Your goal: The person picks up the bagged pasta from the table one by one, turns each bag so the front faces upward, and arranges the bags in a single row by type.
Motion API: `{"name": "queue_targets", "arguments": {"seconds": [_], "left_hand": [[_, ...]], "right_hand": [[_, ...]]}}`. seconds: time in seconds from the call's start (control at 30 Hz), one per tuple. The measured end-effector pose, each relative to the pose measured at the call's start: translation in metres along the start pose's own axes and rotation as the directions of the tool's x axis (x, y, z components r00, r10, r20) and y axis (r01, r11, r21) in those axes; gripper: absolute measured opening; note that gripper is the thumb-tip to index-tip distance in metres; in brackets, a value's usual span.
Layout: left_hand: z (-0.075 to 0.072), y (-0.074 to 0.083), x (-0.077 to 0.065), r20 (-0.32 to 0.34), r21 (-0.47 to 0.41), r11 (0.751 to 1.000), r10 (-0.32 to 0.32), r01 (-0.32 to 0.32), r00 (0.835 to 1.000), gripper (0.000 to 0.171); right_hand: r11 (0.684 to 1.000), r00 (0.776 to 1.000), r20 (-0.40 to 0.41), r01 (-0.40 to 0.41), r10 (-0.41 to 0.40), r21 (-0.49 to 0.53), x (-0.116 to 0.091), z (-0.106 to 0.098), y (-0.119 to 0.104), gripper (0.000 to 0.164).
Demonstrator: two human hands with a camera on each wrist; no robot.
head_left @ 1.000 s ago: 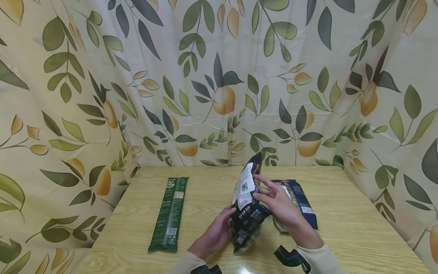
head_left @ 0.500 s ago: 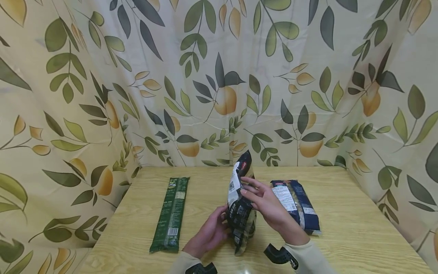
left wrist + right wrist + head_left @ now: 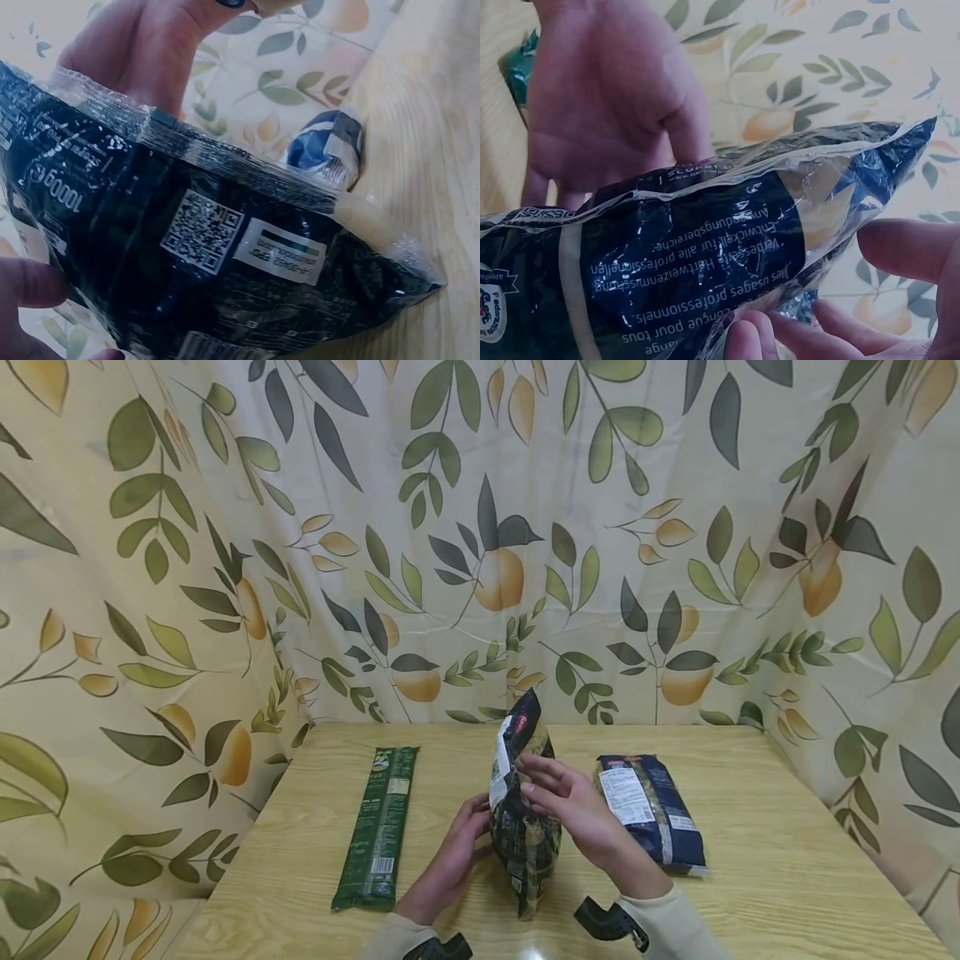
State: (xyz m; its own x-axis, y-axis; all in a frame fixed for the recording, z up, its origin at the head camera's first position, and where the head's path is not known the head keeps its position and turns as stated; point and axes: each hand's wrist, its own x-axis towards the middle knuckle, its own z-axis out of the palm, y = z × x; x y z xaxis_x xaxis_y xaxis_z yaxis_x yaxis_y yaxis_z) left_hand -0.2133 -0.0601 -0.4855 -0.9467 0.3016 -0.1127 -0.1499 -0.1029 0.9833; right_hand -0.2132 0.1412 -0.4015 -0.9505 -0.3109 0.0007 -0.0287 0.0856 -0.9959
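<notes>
Both hands hold a black plastic bag of pasta (image 3: pixel 525 860) upright and nearly edge-on, just above the middle front of the table. My left hand (image 3: pixel 453 852) grips its left side low down, some fingers hidden behind it. On the right side, higher up, my right hand (image 3: pixel 581 814) has its thumb and fingers against the plastic. In the left wrist view the bag (image 3: pixel 202 232) shows a QR code and "1000g". German and French print and a clear window with yellowish contents show on the bag (image 3: pixel 682 262) in the right wrist view.
A long green packet (image 3: pixel 378 827) lies on the left of the wooden table (image 3: pixel 780 860). To the right lies a dark blue packet (image 3: pixel 678 827) with a white label, close beyond my right forearm. A leaf-and-fruit patterned curtain (image 3: pixel 487 635) surrounds the table's back and sides.
The bag has turned from showing its white-labelled face to nearly edge-on, shifting slightly left. Both hands moved left with it, and more of the blue packet has come into sight.
</notes>
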Motion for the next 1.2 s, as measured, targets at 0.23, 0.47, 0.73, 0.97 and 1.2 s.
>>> {"name": "queue_targets", "arguments": {"seconds": [0.23,0.47,0.73,0.97,1.2], "left_hand": [[0.0,0.006,-0.001,-0.03,0.052,0.998,0.039,-0.038,0.999,0.054],[-0.001,0.01,-0.003,-0.054,0.083,0.995,0.068,-0.064,0.996,0.052],[-0.005,0.014,-0.004,-0.06,0.079,0.995,0.066,-0.061,0.996,0.05],[-0.008,0.015,-0.002,-0.045,0.059,0.997,0.061,-0.058,0.997,0.05],[-0.012,0.015,-0.001,-0.009,0.045,0.997,0.062,-0.062,0.998,0.051]], "right_hand": [[1.0,1.0,-0.001,-0.004,0.004,0.006,0.001,0.001,0.003,0.057],[1.0,1.0,0.004,-0.002,0.002,0.012,0.001,0.001,0.008,0.055],[1.0,0.999,0.03,0.015,-0.015,0.018,0.001,-0.002,0.014,0.052],[0.999,1.0,0.018,0.009,-0.01,0.03,0.0,-0.004,0.016,0.051],[0.999,1.0,-0.008,-0.007,0.008,0.053,0.0,-0.005,0.02,0.048]]}}
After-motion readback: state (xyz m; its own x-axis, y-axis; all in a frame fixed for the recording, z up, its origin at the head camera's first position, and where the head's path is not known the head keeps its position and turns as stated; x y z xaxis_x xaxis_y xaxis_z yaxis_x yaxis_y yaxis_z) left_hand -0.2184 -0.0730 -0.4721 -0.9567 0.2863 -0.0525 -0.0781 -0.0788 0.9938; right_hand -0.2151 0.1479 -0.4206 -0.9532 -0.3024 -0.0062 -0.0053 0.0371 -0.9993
